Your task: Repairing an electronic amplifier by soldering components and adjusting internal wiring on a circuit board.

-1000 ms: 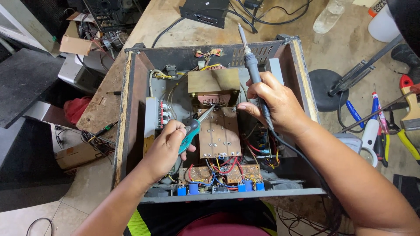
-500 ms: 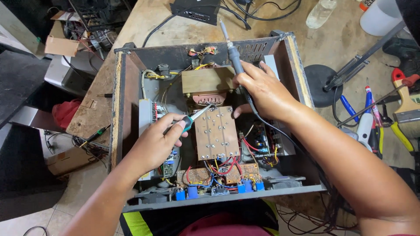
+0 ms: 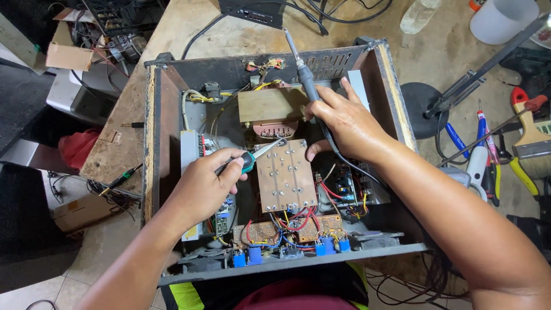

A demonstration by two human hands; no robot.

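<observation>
An open metal chassis (image 3: 166, 115) with rust-brown walls and a slotted rear panel sits on a worn, pale wooden bench (image 3: 189, 28). Inside it, a copper-toned circuit board (image 3: 285, 175), flat and rectangular with rows of shiny solder points, lies in the middle, just in front of a boxy brass-coloured transformer (image 3: 270, 106). Red, yellow and blue wires (image 3: 295, 215) tangle along the front edge above a row of small blue cylindrical parts (image 3: 247, 256).

The left hand (image 3: 204, 186) is curled tight around a screwdriver (image 3: 255, 156) with a green and black handle; its bright metal tip points at the board's upper left corner. The right hand (image 3: 344, 123) grips a soldering iron (image 3: 304, 72) by its dark, round handle, the thin grey shaft pointing up and away over the rear wall, while the fingertips rest at the board's upper right edge. The iron's black cord runs back under the wrist.

To the right on the bench lie a paintbrush (image 3: 531, 135) with a red and cream handle, blue-handled pliers (image 3: 457, 140) and a round black stand base (image 3: 419, 109). A white plastic cup (image 3: 502, 20) and a clear bottle (image 3: 418, 14) stand at the far edge, their contents not visible. A small cardboard box (image 3: 69, 56) sits at the upper left
</observation>
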